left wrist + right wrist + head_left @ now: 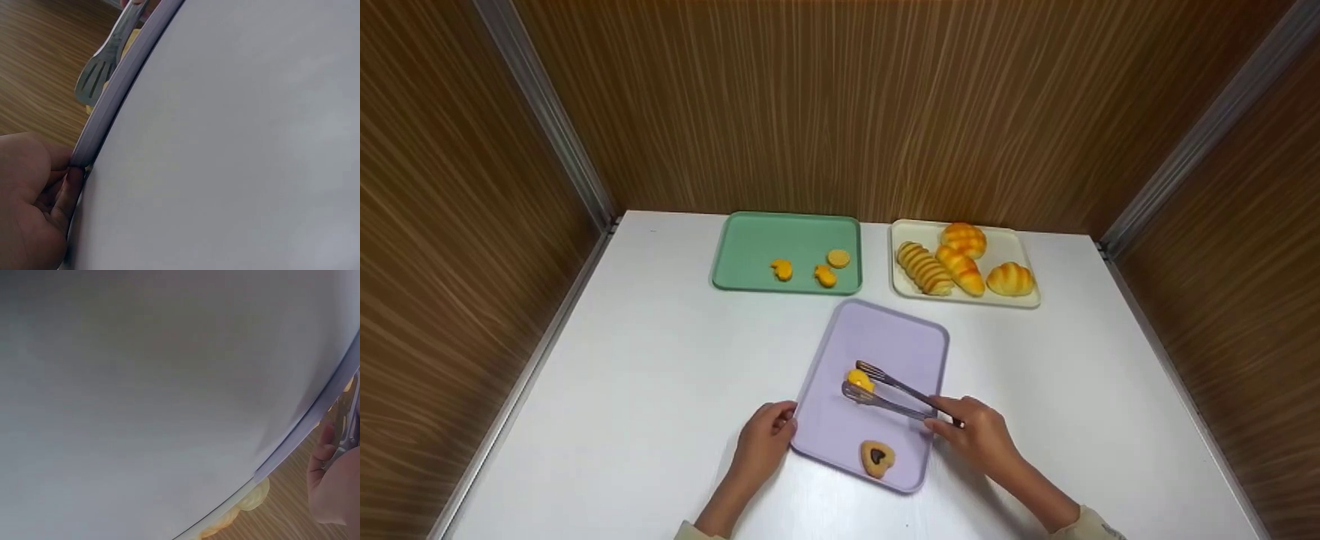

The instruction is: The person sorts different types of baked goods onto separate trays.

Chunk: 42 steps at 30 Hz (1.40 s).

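A lilac tray (870,337) lies at a slant on the white table. My left hand (766,442) grips its left rim near the front corner, fingers curled; the left wrist view shows thumb and fingers meeting at the tray's edge. Over the tray's right rim, my right hand (979,435) holds a pair of slotted tongs (896,406) between thumb and fingers. The tong heads lie on either side of a small yellow piece (858,379) near the tray's middle. A heart-shaped cookie (877,458) with a dark centre sits at the tray's front end.
Behind stands a green tray (765,236) with two small orange-yellow pieces (782,270) and a round biscuit (838,259). To its right, a cream tray (1020,300) bears several bread rolls (1011,279). Wood-grain panels (840,105) enclose the table on three sides.
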Each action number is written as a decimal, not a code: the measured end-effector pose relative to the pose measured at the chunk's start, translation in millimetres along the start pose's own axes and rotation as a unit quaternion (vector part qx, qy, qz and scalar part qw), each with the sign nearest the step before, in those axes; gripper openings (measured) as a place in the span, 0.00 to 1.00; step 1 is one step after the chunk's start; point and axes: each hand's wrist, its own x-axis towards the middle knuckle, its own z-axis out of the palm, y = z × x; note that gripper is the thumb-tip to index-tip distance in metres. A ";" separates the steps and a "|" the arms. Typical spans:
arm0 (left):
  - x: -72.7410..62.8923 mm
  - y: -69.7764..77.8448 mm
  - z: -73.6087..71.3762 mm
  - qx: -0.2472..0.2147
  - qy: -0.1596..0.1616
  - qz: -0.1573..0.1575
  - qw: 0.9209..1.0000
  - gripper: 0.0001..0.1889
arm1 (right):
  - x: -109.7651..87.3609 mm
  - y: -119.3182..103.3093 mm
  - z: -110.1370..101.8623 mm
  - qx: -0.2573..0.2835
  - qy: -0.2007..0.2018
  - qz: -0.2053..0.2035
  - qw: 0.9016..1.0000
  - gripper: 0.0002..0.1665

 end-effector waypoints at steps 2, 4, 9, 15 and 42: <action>0.1 0.1 -0.5 0.001 0.001 0.002 1.000 0.14 | 0.5 0.5 0.1 0.002 0.007 -0.015 1.000 0.22; 0.2 -0.1 -0.9 0.002 0.002 0.003 1.000 0.14 | 1.1 0.4 0.3 0.004 0.011 -0.028 1.000 0.22; 0.2 -0.6 -1.1 0.005 0.002 0.001 1.000 0.14 | 2.9 -0.6 0.1 0.014 0.013 -0.038 0.999 0.22; -0.3 -0.6 -1.8 0.006 -0.001 -0.002 1.000 0.14 | 8.6 -1.5 -0.7 0.018 0.015 -0.030 0.999 0.20; 0.8 0.5 -1.7 -0.009 -0.011 -0.014 1.000 0.14 | 111.3 -7.1 22.8 0.013 0.018 0.030 0.999 0.20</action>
